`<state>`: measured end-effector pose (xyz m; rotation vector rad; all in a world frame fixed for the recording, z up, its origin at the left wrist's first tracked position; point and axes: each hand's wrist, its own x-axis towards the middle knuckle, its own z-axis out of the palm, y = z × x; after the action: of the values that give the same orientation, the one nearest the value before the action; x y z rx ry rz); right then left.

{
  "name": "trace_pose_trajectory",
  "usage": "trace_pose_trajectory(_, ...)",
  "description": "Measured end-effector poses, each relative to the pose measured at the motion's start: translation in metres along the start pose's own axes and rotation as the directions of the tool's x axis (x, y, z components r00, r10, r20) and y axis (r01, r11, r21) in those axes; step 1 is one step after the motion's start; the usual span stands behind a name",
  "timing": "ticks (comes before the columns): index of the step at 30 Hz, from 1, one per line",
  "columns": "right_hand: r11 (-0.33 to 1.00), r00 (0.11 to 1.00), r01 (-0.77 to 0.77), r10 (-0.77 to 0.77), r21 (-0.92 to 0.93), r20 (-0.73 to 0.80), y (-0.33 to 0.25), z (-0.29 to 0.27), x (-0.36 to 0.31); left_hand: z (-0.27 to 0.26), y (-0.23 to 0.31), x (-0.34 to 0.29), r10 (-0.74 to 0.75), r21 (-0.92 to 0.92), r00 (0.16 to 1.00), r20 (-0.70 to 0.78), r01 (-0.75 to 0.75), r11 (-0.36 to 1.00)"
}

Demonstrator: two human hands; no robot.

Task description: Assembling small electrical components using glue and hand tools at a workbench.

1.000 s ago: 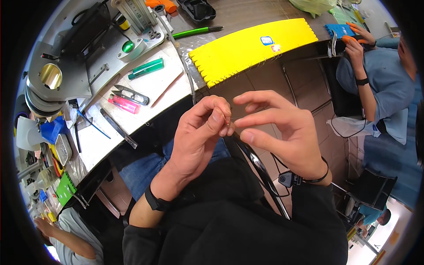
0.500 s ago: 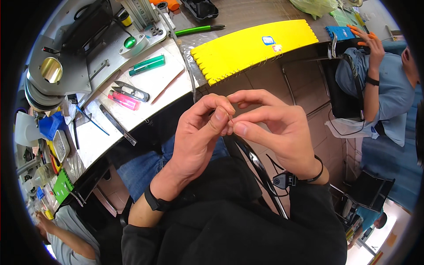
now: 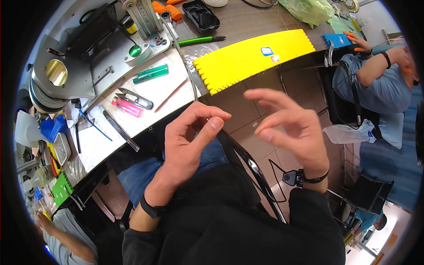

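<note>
My left hand (image 3: 187, 143) hovers in front of my body, fingers curled and thumb tip brought up against the forefinger. If something is in that pinch, it is too small to make out. To its right, apart from it, my right hand (image 3: 296, 130) has thumb and forefinger pressed together while the other fingers stretch out, slightly blurred; whatever it pinches cannot be seen. Beyond both hands lies a yellow strip (image 3: 251, 57) with notched ends along the bench edge. On the white worktop are thread snips (image 3: 137, 99), a pink lighter (image 3: 126, 107) and a green lighter (image 3: 150, 73).
A grey machine with a green button (image 3: 135, 51) stands at the back left. A green pen (image 3: 201, 40) and black tray (image 3: 201, 15) lie behind the strip. Tweezers (image 3: 120, 130) rest near the worktop edge. A co-worker (image 3: 380, 84) sits at right, another (image 3: 70, 234) at lower left.
My hands were together at the fingertips and are now apart. The right hand has drawn away to the right; the left has shifted slightly left and down.
</note>
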<state>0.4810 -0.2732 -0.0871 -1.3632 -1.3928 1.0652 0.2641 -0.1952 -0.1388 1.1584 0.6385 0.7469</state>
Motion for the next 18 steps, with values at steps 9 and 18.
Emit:
trace_pose_trajectory(9, 0.974, 0.985, -0.084, 0.049, 0.210, 0.168, 0.002, 0.016, 0.003, -0.003, -0.002, -0.005, -0.086, -0.105, 0.992, 0.091, 0.095, 0.990)
trace_pose_trajectory(18, 0.917, 0.978, -0.161, 0.101, 0.364, 0.180, -0.002, 0.015, 0.001, 0.001, -0.009, -0.006, 0.062, 0.094, 0.995, 0.083, -0.070, 0.993)
